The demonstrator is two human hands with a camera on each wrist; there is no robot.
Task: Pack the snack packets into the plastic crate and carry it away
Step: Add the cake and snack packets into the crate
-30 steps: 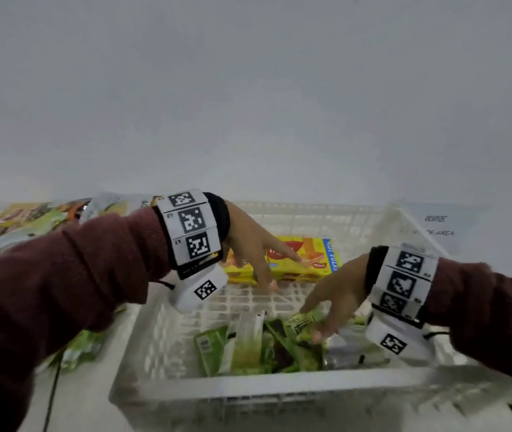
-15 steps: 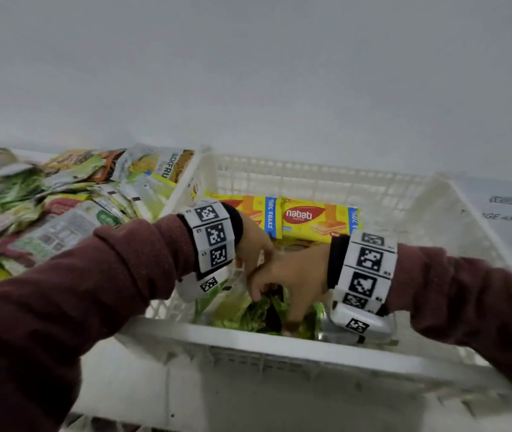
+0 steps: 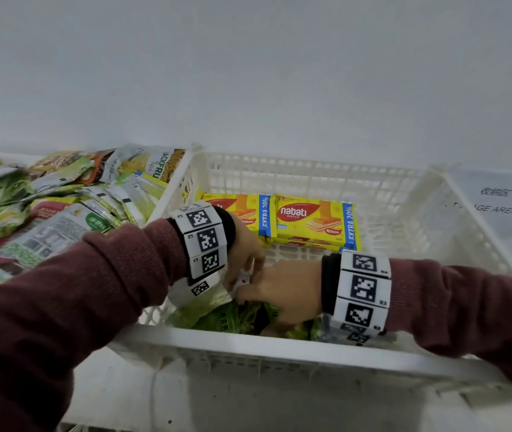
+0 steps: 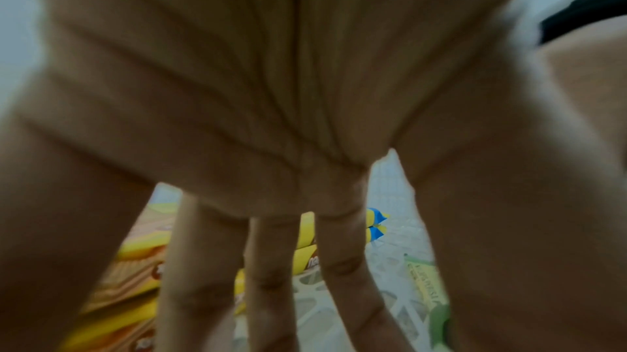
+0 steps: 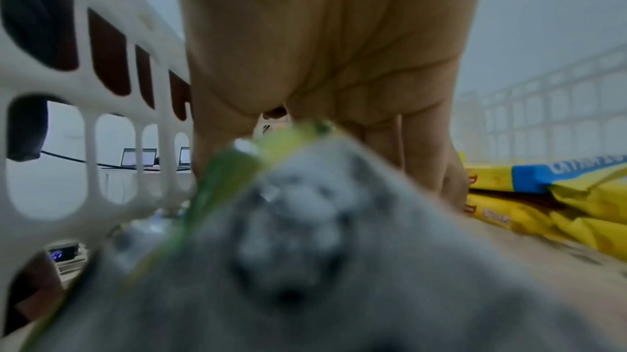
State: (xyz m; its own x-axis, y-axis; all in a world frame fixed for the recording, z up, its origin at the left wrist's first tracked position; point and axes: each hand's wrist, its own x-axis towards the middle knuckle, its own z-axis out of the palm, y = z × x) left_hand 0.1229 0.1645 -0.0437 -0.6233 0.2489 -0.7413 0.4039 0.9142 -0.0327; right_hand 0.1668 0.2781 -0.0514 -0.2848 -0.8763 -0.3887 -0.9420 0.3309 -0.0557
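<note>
A white plastic crate [image 3: 279,341] stands in front of me. Yellow wafer packs [image 3: 313,219] are stacked at its back wall. Green snack packets [image 3: 232,316] lie bunched at its near left corner. Both hands are inside the crate, close together over that bunch. My left hand [image 3: 245,254] hovers with straight, spread fingers [image 4: 342,264] pointing down, the wafer packs [image 4: 135,250] behind them. My right hand [image 3: 282,291] reaches down onto the bunch; in the right wrist view the green and silver packets [image 5: 305,223] sit between thumb and fingers, whose tips are hidden.
A loose pile of snack packets [image 3: 61,213] covers the table left of the crate, some leaning on its left wall. A paper sign [image 3: 497,201] lies to the right. A bare wall is behind. The crate's slotted side [image 5: 102,116] is close beside my right hand.
Both hands came together over the green packets at the crate's near left. My view dropped and now takes in the packet pile on the left.
</note>
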